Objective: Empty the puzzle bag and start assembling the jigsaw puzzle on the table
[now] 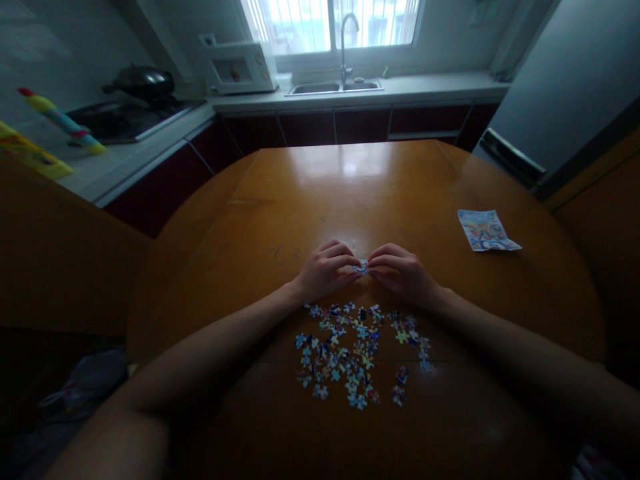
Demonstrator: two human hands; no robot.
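Between the fingertips of both hands are light-blue jigsaw puzzle pieces (362,267), small and partly covered by the fingers; whether they are one piece or two joined I cannot tell. My left hand (327,270) pinches them from the left, its fingers bent over the tabletop. From the right, my right hand (403,272) closes thumb and fingers on the same spot. Nearer to me, between my forearms, lies a spread of loose puzzle pieces (340,353) in blue, white, yellow and dark colours. On their right side, a few pieces (413,337) appear joined in a strip.
A creased printed picture sheet (485,230) lies on the right of the wooden table (225,267). Beyond stand a counter with a sink (335,87), a microwave (243,68), and a stove with a dark pan (145,83). A fridge (560,87) is at the right.
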